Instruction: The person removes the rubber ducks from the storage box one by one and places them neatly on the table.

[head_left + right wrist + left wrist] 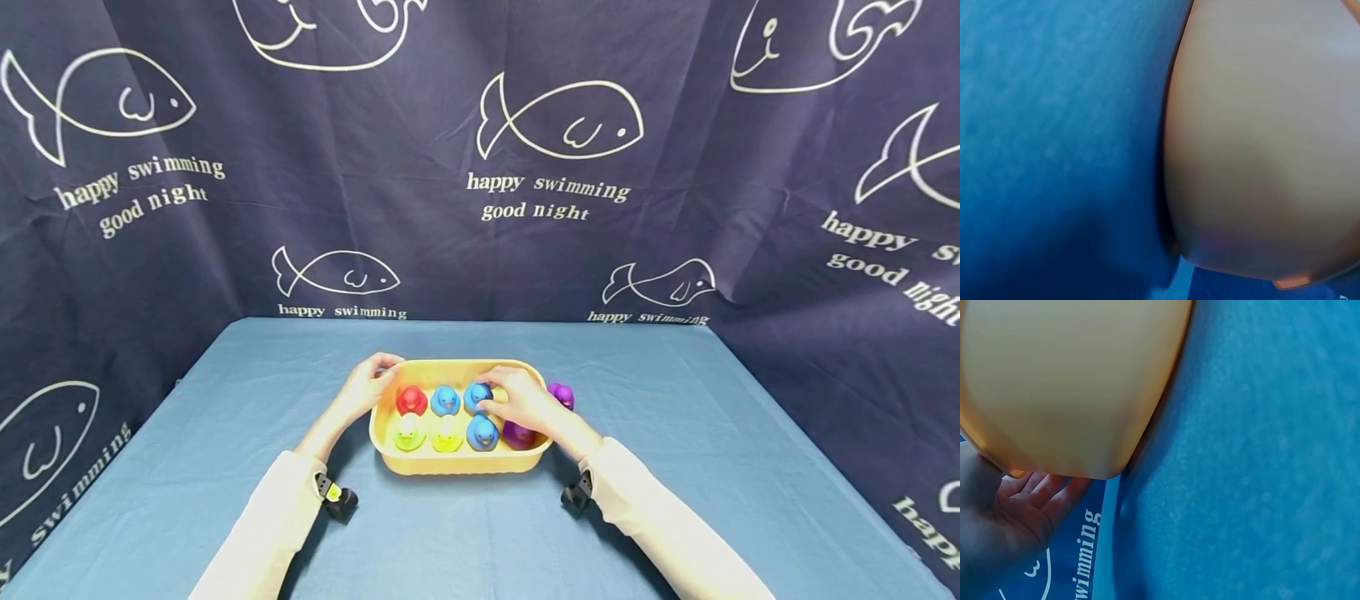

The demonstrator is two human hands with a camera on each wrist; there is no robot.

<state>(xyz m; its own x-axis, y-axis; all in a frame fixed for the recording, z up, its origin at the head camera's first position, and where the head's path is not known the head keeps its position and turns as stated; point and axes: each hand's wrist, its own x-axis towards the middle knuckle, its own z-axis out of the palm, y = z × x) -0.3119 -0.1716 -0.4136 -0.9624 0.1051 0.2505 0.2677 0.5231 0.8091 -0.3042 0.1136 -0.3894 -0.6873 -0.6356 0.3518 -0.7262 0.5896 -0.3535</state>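
Blue duck (472,399) — pinched by the right hand (522,400), between thumb and fingertips — left hand (366,387) grips yellow tub (457,463).

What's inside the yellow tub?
The yellow tub holds a red duck, three blue ducks, two yellowish ducks and a purple duck, partly covered. The right hand, pinching one blue duck, hides most of the back right corner; whether anything sits beneath cannot be seen.
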